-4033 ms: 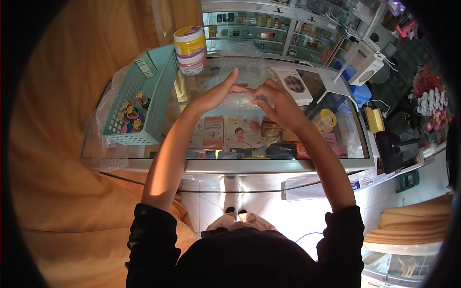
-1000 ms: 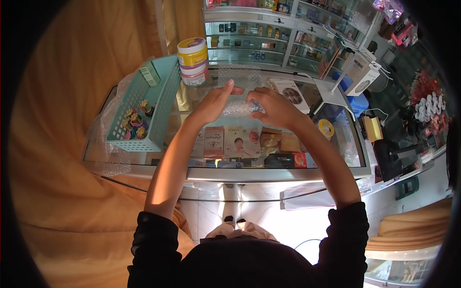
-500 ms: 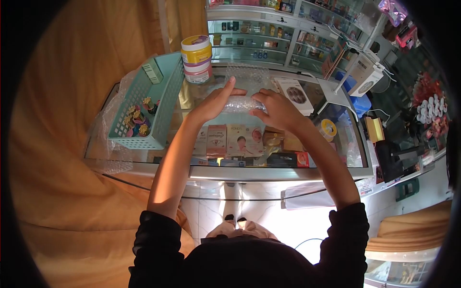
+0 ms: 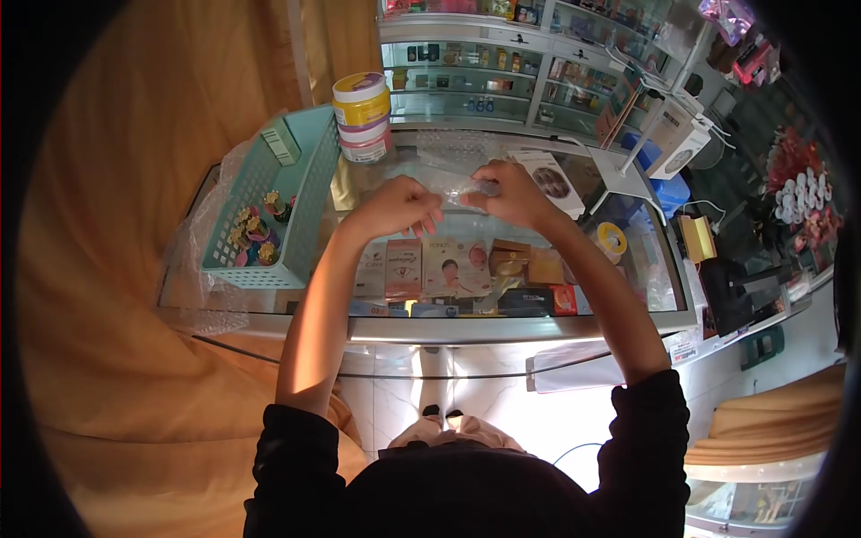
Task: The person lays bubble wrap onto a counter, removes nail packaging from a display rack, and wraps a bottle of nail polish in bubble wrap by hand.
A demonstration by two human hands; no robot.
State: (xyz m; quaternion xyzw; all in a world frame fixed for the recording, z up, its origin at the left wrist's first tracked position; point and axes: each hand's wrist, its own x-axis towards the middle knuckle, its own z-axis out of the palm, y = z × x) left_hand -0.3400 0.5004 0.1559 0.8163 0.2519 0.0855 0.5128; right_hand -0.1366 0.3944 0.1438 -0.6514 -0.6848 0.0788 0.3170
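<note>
Over the glass counter (image 4: 377,325), my right hand (image 4: 516,195) closes around a small bundle in clear bubble wrap (image 4: 485,188). What is inside the wrap does not show clearly. My left hand (image 4: 396,208) is on the bundle's left side, fingers curled, their tips meeting the loose clear plastic between the hands. Part of that grip is hidden by the fingers. Behind the hands a flat sheet of bubble wrap (image 4: 457,146) lies on the glass. A white box with a dark oval picture (image 4: 549,181) is just beyond my right hand.
A teal basket (image 4: 300,215) with small potted cactus figures (image 4: 256,229) stands left, beside two stacked tubs (image 4: 361,112). More bubble wrap (image 4: 211,287) hangs at the left edge. A yellow tape roll (image 4: 612,240) and a white stand (image 4: 628,175) are to the right.
My left hand has gone from an open, thumb-raised pose over the bundle to curled fingers at its left. The bundle has turned, showing less of its length, still in my right hand.
</note>
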